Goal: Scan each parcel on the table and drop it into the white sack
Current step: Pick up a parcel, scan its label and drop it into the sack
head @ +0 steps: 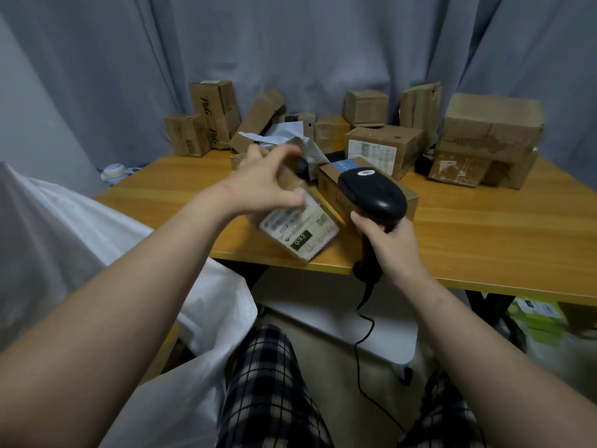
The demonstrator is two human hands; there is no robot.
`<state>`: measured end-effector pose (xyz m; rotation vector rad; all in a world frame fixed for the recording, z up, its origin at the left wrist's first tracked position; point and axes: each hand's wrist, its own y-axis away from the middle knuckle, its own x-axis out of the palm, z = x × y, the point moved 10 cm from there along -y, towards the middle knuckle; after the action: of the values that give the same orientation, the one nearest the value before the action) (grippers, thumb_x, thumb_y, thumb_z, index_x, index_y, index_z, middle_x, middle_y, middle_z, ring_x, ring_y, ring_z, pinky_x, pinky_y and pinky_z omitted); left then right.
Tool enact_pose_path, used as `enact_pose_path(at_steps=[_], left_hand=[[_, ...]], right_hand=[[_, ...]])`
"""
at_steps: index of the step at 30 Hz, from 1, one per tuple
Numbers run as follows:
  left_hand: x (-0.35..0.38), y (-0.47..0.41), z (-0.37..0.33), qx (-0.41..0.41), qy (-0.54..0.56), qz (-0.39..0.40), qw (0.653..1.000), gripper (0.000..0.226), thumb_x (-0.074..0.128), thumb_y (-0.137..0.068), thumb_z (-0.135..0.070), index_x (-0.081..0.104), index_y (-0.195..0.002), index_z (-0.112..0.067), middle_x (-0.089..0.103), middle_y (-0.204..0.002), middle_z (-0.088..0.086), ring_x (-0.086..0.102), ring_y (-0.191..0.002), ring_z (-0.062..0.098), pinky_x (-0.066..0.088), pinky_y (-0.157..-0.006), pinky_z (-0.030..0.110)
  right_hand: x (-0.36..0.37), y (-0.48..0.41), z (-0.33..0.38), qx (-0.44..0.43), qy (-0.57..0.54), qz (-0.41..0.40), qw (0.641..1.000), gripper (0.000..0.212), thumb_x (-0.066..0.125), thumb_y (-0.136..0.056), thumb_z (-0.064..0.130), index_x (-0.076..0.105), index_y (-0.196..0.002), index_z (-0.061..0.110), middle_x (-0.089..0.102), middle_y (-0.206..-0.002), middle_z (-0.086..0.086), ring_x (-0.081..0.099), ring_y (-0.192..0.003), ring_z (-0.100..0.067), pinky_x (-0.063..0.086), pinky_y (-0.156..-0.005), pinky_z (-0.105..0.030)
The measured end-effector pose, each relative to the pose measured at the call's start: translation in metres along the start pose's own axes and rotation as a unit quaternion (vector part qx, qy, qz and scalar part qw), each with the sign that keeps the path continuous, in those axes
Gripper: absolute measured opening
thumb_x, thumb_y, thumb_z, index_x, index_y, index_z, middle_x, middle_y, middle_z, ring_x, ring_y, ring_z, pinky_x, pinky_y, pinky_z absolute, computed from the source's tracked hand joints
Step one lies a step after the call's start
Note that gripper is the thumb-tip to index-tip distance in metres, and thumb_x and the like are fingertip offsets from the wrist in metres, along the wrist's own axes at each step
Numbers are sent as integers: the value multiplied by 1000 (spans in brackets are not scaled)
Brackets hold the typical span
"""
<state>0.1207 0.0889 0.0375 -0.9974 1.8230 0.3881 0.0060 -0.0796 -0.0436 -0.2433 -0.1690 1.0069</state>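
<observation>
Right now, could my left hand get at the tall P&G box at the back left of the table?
Probably not yet: the left hand grips the 032 parcel, so it must let go first. Otherwise nothing stands between it and the P&G box on that side of the table.

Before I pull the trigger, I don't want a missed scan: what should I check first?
1. The parcel shows its label: ok, "032" readable.
2. The left hand holds the parcel: ok, though blurred.
3. The right hand keeps a grip on the scanner: ok, curled round its handle.
4. The scanner window points at the label: cannot tell, it faces away.
5. The white sack has its mouth open: cannot tell.
</observation>
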Motion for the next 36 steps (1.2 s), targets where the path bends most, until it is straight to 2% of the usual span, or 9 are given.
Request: enact_pose_path(at_steps=[4,8,10,13,16,20,23,28,36], left_hand=[[12,-10,-27,60,77,-13,995,70,80,-73,-39,39,-127,-23,49,-122,-1,53,-113,15,44,-93,26],[28,-13,-22,64,-1,12,998,69,62,-62,-75,57,-118,-35,53,-134,-1,48,-127,21,36,-109,42],[23,0,-12,66,23,-40,997,86,61,-59,-77,40,-136,-46,23,-156,0,20,-144,22,18,-117,44],[24,32,25,21,271,-142,952,125,80,-58,-63,-2,-150,-39,5,-160,1,14,-147,18,18,-119,44],[67,45,56,-58,348,-64,934,139,88,-54,-50,-15,-148,-42,9,-161,6,22,-145,20,24,-117,48],[84,42,61,-74,362,-62,927,107,81,-74,-15,7,-149,-32,49,-130,9,56,-116,15,52,-95,35],[78,30,61,-102,380,-94,915,90,74,-82,-14,15,-149,-24,58,-105,2,62,-89,3,52,-67,12],[80,20,72,-124,397,-81,906,89,74,-83,-25,16,-150,-26,69,-103,2,68,-96,13,51,-91,33],[80,22,70,-130,407,-76,901,87,70,-86,-26,12,-150,-26,68,-100,-3,67,-86,3,47,-66,14]], right_hand=[[15,-1,-3,31,-6,12,999,12,69,-88,23,63,-84,33,67,-88,10,63,-89,-2,51,-80,-22],[10,8,-20,62,-25,-19,998,11,68,-90,24,63,-80,25,62,-78,2,60,-67,-3,51,-63,-20],[5,13,-25,69,-28,-14,997,8,67,-90,24,64,-83,23,63,-79,-2,63,-73,-15,53,-67,-30],[-8,17,-25,66,-32,-28,997,8,69,-89,24,64,-83,22,64,-82,-8,64,-76,-25,56,-72,-40],[-11,18,-16,32,-17,-26,999,7,69,-88,20,65,-90,15,63,-80,-12,63,-67,-22,56,-64,-37],[-1,23,1,-43,28,0,999,10,72,-86,14,65,-79,14,61,-57,6,59,-52,-14,53,-52,-31],[9,30,8,-77,67,11,995,30,74,-76,38,65,-71,9,58,-52,1,61,-55,-24,51,-56,-40],[15,35,11,-79,55,5,995,52,68,-69,50,60,-66,-1,58,-55,-19,59,-61,-42,50,-58,-42],[16,37,9,-57,47,17,997,33,71,-86,18,55,-58,21,57,-47,4,61,-47,-14,48,-51,-22]])
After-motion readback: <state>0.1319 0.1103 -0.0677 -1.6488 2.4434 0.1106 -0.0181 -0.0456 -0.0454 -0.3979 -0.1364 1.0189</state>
